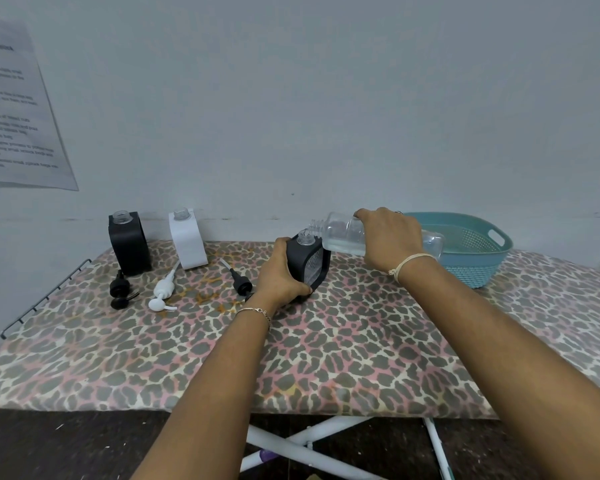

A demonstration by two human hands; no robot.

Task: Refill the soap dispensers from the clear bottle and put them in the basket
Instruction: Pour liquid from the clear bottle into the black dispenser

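Note:
My left hand [280, 275] grips a black soap dispenser [311, 261] that stands slightly tilted on the board, its neck uncapped. My right hand [388, 237] holds the clear bottle [343, 233] tipped on its side, its open mouth just above the dispenser's neck; some clear liquid lies in the bottle. A second black dispenser [129, 242] and a white dispenser [187, 239] stand uncapped at the back left. The teal basket [478, 265] sits at the back right behind my right wrist.
Three pump heads lie on the leopard-print ironing board [326, 358]: a black pump [120, 292], a white pump [163, 292] and another black pump [240, 282]. A wire rack [42, 299] edges the board's left end. A paper sheet [14, 116] hangs on the wall.

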